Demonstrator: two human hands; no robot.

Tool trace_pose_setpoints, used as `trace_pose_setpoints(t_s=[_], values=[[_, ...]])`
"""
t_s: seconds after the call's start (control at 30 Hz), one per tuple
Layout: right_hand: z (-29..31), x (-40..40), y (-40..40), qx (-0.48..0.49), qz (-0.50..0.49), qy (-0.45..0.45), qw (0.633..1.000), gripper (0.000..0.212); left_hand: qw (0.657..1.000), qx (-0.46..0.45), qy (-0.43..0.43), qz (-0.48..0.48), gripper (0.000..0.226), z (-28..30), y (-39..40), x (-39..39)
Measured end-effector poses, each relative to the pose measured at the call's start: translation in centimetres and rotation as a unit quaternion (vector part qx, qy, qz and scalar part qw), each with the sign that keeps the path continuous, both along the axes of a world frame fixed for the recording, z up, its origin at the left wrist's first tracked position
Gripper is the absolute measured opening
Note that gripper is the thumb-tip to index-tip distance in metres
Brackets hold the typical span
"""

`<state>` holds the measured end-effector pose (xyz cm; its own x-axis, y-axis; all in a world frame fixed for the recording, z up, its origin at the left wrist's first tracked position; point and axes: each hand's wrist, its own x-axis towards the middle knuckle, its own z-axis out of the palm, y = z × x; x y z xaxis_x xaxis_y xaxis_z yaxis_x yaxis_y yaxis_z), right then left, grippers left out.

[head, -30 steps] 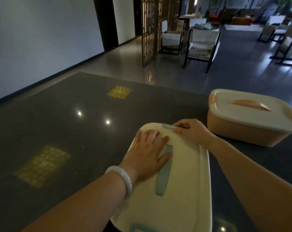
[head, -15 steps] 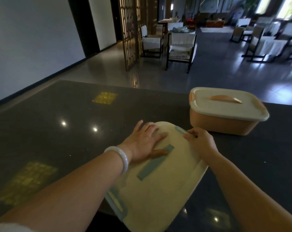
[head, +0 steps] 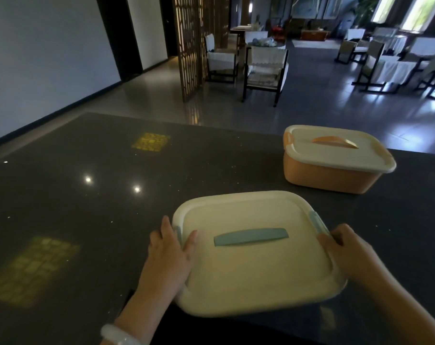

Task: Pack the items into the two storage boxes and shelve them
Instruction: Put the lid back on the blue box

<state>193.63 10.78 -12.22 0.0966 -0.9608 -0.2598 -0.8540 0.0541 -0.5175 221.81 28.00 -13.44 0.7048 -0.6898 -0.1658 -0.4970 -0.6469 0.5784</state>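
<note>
The left hand (head: 167, 255) gripped the left short edge of the cream lid (head: 256, 260), its thumb lying on top of the rim and its fingers curled over the side by the pale blue left clip (head: 178, 232). The right hand (head: 348, 255) held the opposite short edge in the same manner, thumb on top just below the blue right clip (head: 317, 221), the other fingers wrapped round the edge and out of sight. Between the two grips, the blue handle (head: 251, 236) lay flat across the middle of the lid, running from hand to hand. The body of this box was hidden beneath the lid, so it could not be told whether the lid sat locked or only rested. The lid's near edge overhung the near edge of the dark speckled table (head: 74, 195), close to the person. Beyond the right hand and well apart from it stood the orange storage box (head: 328, 175), closed under its own cream lid with an orange handle (head: 334, 141) and orange clips at the ends. A white bangle (head: 119, 336) circled the left wrist behind the grip. Out past the left hand, yellow patches of reflected light (head: 34, 270) lay on the tabletop. Far beyond both hands, past the table, dark-framed chairs (head: 265, 70) with pale cushions stood on a glossy floor beside a wooden lattice screen (head: 189, 46).
</note>
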Motion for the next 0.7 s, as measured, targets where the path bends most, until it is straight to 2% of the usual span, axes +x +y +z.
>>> trace_pose_setpoints(t_s=[0.07, 0.13, 0.27, 0.43, 0.7], values=[[0.8, -0.2, -0.9, 0.019, 0.004, 0.021, 1.0, 0.042, 0.997, -0.021, 0.063, 0.025, 0.077, -0.3, 0.5, 0.1], [1.5, 0.2, -1.9, 0.028, 0.0, 0.009, 1.0, 0.054, 0.998, -0.037, 0.058, 0.007, 0.064, -0.5, 0.8, -0.1], [0.8, 1.6, -1.8, 0.03, 0.007, -0.043, 0.999, 0.06, 0.995, -0.074, 0.057, 0.028, 0.048, -0.5, 1.0, -0.4], [-0.1, 1.0, 0.3, 0.04, -0.031, -0.092, 0.994, 0.06, 0.996, -0.08, 0.043, 0.003, 0.054, -0.6, 0.7, 0.6], [-0.8, -0.5, 5.4, 0.042, -0.131, -0.161, 0.977, 0.043, 0.994, -0.068, 0.048, -0.07, 0.055, -0.9, -0.1, 2.6]])
